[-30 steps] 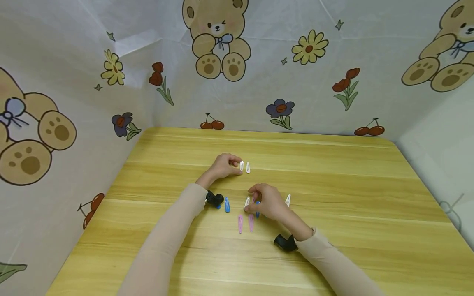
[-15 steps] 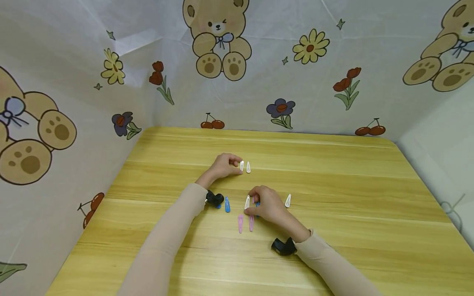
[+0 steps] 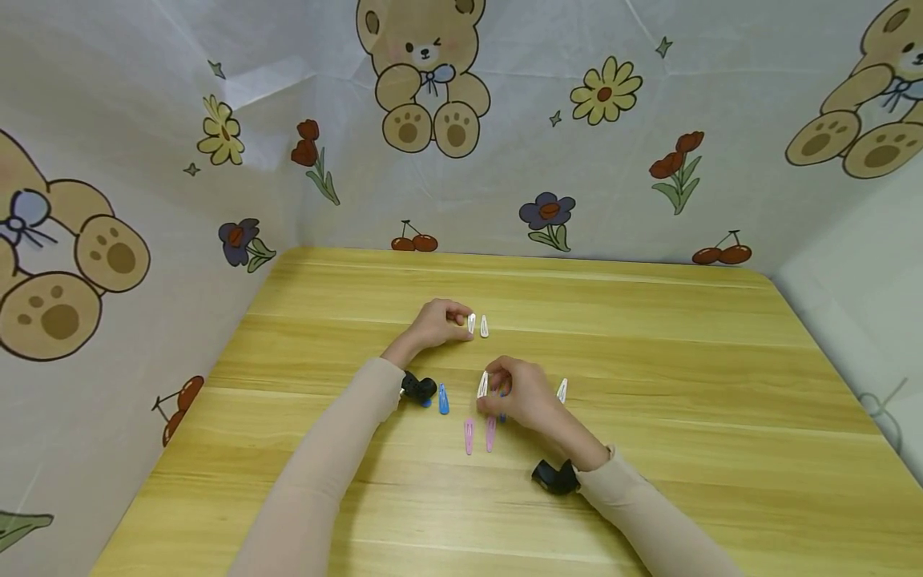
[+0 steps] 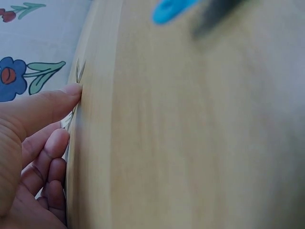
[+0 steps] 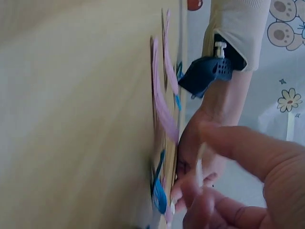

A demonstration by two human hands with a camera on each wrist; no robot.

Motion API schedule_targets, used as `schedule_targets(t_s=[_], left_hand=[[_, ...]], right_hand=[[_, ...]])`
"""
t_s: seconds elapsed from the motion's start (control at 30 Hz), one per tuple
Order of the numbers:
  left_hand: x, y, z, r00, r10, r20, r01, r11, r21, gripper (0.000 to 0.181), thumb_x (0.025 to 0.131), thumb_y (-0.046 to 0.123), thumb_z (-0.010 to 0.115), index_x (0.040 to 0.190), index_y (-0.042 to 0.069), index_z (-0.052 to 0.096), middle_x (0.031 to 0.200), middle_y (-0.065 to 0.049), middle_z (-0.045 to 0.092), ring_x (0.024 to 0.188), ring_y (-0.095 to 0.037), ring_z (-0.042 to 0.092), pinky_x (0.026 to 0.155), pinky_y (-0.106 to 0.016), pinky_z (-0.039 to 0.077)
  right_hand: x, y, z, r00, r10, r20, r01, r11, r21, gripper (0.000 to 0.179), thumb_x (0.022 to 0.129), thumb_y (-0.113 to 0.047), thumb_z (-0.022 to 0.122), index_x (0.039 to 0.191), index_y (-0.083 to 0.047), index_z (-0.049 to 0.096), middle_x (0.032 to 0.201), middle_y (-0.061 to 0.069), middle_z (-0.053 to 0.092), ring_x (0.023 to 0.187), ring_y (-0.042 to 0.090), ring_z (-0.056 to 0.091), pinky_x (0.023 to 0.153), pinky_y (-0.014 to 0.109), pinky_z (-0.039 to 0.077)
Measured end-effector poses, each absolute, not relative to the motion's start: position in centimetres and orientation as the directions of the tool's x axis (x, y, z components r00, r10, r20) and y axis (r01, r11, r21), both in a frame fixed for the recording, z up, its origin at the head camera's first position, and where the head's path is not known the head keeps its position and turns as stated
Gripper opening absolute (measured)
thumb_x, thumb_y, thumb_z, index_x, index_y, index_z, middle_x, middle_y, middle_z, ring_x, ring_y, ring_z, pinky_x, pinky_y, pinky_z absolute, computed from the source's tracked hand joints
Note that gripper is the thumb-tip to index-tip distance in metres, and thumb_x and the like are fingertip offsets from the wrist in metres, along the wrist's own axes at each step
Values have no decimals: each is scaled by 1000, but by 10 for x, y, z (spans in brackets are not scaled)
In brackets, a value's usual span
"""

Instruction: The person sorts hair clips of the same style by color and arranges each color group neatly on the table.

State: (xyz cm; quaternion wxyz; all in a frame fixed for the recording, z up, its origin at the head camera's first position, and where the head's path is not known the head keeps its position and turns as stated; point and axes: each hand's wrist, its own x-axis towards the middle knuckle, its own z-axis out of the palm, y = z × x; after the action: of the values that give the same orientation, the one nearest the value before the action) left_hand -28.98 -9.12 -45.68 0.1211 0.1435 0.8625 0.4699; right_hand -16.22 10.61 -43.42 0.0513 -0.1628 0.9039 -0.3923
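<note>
My left hand (image 3: 435, 324) pinches a white snap hair clip (image 3: 471, 323) between thumb and fingers at the table's middle; in the left wrist view its thin prongs (image 4: 80, 71) stick out past the thumb. Just right of it lies another white clip (image 3: 484, 326). My right hand (image 3: 525, 394) holds a white hair clip (image 3: 482, 385) by its ends, nearer to me. The right wrist view shows this clip (image 5: 200, 162) blurred and off the table. Under and beside the right hand are a partly hidden blue clip (image 3: 503, 415) and a pink clip (image 3: 491, 433).
On the wooden table (image 3: 649, 481) lie another pink clip (image 3: 469, 437), a blue clip (image 3: 443, 399) and a white clip (image 3: 562, 390) right of the right hand. A further blue clip (image 3: 427, 403) is mostly hidden by the left wrist camera (image 3: 420, 388). Printed cloth (image 3: 505, 176) hangs behind the table.
My right hand has shifted slightly away from me and raised its white clip a little from where it lay. The left hand and its clip have stayed in place.
</note>
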Motion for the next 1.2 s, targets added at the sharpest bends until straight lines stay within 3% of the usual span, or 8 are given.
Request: schedule_targets(t_s=[0.23, 0.53, 0.77, 1.2], left_hand=[[-291, -90, -458, -930, 359, -77, 134, 527, 839, 46, 79, 14, 81, 122, 4, 67, 90, -2, 60, 85, -16, 53, 75, -25, 43], [-290, -91, -457, -930, 362, -67, 143, 521, 842, 46, 79, 12, 81, 122, 4, 67, 89, -3, 60, 85, -17, 53, 77, -26, 44], [-292, -91, -461, -928, 366, -64, 147, 520, 842, 45, 80, 14, 81, 121, 4, 68, 89, -3, 61, 85, -17, 53, 77, -26, 44], [-292, -92, -460, -920, 390, -50, 176, 523, 834, 45, 80, 14, 80, 123, 3, 67, 89, -4, 61, 84, -17, 52, 76, -26, 42]], right_hand=[[-174, 115, -419, -951, -303, 57, -224, 552, -803, 44, 76, -10, 83, 113, 2, 64, 86, 7, 70, 72, 12, 63, 62, 21, 50], [-226, 126, -393, -968, -222, 118, -231, 595, -770, 46, 80, -16, 81, 119, 1, 64, 91, 12, 72, 78, 21, 65, 68, 26, 52], [-264, 129, -393, -973, -231, 28, -180, 672, -718, 49, 81, -18, 80, 122, 1, 62, 94, 13, 72, 82, 24, 65, 71, 31, 49], [-293, 127, -426, -944, -312, -102, -172, 734, -657, 44, 78, -14, 82, 115, 1, 66, 84, 9, 70, 63, 11, 57, 59, 22, 45]])
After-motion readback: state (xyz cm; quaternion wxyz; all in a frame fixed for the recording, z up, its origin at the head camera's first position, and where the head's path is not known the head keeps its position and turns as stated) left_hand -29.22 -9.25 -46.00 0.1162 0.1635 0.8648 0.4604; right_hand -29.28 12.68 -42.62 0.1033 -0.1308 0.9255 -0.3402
